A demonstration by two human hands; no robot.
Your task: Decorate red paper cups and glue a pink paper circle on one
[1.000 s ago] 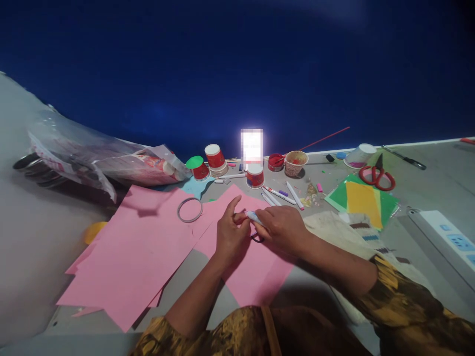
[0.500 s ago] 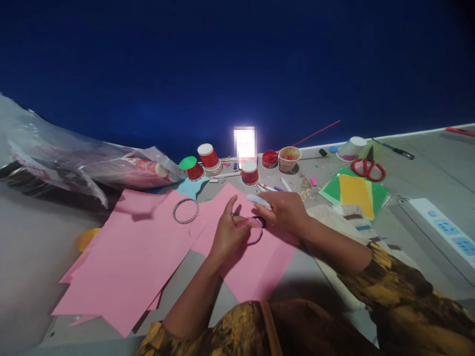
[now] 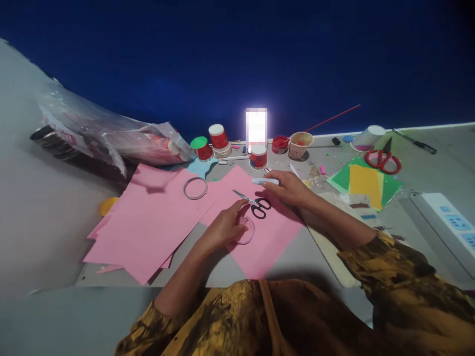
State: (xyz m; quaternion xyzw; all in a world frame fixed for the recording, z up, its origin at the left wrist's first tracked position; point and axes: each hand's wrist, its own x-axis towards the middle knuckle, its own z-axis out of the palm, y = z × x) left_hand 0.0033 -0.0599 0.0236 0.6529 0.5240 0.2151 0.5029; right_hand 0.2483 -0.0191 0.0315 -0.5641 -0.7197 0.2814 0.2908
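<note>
At centre, the right hand (image 3: pixel 291 188) gripped a pale pen-like tube (image 3: pixel 261 181) near its right end, likely to free the left-pointing end; its long axis ran nearly level. The left hand (image 3: pixel 222 227), grip unclear, overlapped 1 purple ring (image 3: pixel 254 232) near black-handled scissors (image 3: pixel 253 201), blades aimed upper left.

sleeves (image 3: pixel 401 277): mustard-brown, dark-blotched | top (image 3: pixel 230 316): same pattern | strap (image 3: pixel 271 316): plain brown | hands (image 3: pixel 222 227): bare
</note>
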